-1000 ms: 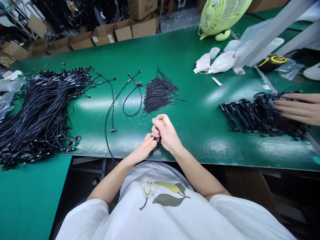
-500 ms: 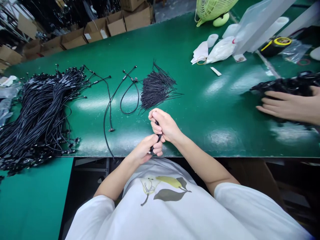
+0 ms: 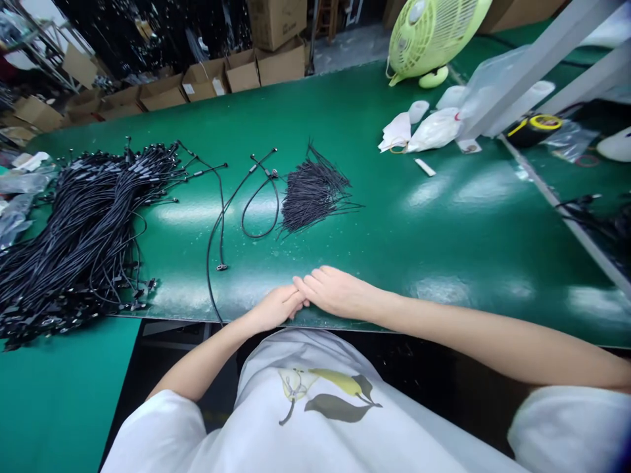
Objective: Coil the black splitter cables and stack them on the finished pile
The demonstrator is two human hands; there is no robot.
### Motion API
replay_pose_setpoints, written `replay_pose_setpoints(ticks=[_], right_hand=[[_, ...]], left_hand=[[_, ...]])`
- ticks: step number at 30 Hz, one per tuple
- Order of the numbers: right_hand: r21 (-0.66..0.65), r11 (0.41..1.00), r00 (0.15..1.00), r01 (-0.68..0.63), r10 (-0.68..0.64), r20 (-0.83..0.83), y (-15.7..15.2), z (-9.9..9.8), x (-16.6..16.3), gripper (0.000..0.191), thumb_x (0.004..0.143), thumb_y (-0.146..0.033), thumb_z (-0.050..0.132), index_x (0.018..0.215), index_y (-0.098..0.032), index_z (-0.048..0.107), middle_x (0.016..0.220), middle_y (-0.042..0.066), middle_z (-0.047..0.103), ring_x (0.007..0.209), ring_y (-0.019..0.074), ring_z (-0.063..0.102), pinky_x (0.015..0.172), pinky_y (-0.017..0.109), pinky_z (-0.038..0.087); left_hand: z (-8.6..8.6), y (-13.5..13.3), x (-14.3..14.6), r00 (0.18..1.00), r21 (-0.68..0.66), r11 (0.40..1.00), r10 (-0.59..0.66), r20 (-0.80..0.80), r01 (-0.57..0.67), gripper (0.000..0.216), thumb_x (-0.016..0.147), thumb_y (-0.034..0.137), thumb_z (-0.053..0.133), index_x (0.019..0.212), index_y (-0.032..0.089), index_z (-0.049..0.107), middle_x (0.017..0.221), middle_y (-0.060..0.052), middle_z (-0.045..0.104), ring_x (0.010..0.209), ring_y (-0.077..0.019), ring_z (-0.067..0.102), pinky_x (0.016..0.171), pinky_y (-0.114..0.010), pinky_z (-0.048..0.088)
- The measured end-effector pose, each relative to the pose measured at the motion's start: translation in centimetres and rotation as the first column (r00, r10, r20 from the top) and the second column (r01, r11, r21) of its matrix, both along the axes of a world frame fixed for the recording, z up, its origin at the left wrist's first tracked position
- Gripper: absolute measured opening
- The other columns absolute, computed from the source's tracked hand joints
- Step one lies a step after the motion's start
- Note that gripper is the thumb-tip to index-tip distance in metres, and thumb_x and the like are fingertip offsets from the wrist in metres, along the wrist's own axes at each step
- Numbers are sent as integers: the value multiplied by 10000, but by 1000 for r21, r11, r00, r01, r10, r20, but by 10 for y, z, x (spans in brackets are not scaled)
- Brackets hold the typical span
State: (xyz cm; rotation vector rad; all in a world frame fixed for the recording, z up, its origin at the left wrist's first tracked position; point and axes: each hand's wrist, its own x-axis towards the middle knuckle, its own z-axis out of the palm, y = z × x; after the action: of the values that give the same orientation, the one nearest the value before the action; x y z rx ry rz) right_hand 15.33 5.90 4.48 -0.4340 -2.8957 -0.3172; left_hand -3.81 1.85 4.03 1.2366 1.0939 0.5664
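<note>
My left hand (image 3: 273,307) and my right hand (image 3: 338,292) meet fingertip to fingertip at the near edge of the green table (image 3: 444,217). The right hand lies palm down with its fingers stretched flat towards the left hand. My left hand's fingers are pressed together and slightly curled under the right fingertips; whatever they hold is hidden. Beyond the hands lie a fan-shaped bundle of thin black ties (image 3: 313,187) and two loose black cables (image 3: 246,200). A large heap of black cables (image 3: 73,223) covers the table's left side.
A green table fan (image 3: 434,29), white bags (image 3: 424,128) and a roll of tape (image 3: 535,128) sit at the far right. Cardboard boxes (image 3: 221,75) line the far side. A few black cables (image 3: 591,217) lie past a metal rail on the right.
My hands have dropped from a raised grip on a black cable to the table edge, and the cable no longer shows. The other person's hand and the cable bundle at right are gone.
</note>
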Motion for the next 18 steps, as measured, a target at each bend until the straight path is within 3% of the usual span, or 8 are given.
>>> replay_pose_setpoints(ticks=[4, 8, 11, 14, 18], right_hand=[[-27, 999, 999, -27, 28, 32, -8, 0, 4, 217, 981, -193, 340, 861, -159, 517, 710, 26, 485, 617, 170, 402, 552, 338, 179], [6, 993, 993, -118, 118, 21, -7, 8, 8, 197, 970, -158, 353, 825, -173, 486, 722, 20, 470, 625, 167, 389, 574, 337, 172], [31, 983, 984, -178, 179, -10, -4, 16, 8, 182, 947, -124, 359, 858, -163, 513, 762, 28, 494, 665, 172, 414, 623, 334, 228], [-26, 983, 983, -181, 180, -47, -3, 21, 5, 210, 939, -122, 354, 821, -169, 520, 758, 28, 510, 662, 173, 420, 672, 338, 275], [-225, 956, 981, -191, 183, -57, 15, 16, 9, 246, 972, -211, 358, 828, -174, 554, 767, 28, 548, 719, 173, 478, 837, 356, 348]], left_hand=[[5, -9, -8, 969, 52, 973, -219, -118, 226, 385, 947, 505, 379, 887, 170, 560, 690, 27, 486, 581, -110, 440, 594, -254, 371], [3, -10, -17, 956, -32, 956, -291, 34, 292, 434, 952, 532, 353, 921, 152, 561, 699, 20, 452, 628, -119, 434, 630, -260, 387], [7, -10, -15, 951, -224, 944, -187, 247, 243, 461, 916, 562, 424, 859, 128, 570, 639, 36, 393, 580, -108, 401, 602, -262, 390], [11, -10, -8, 926, -368, 909, -48, 375, 197, 460, 820, 570, 587, 824, 111, 590, 600, 45, 384, 547, -100, 391, 587, -270, 410], [-1, -10, -3, 948, -315, 947, 41, 315, 64, 491, 743, 586, 667, 796, 102, 608, 573, 37, 424, 530, -101, 400, 569, -277, 424]])
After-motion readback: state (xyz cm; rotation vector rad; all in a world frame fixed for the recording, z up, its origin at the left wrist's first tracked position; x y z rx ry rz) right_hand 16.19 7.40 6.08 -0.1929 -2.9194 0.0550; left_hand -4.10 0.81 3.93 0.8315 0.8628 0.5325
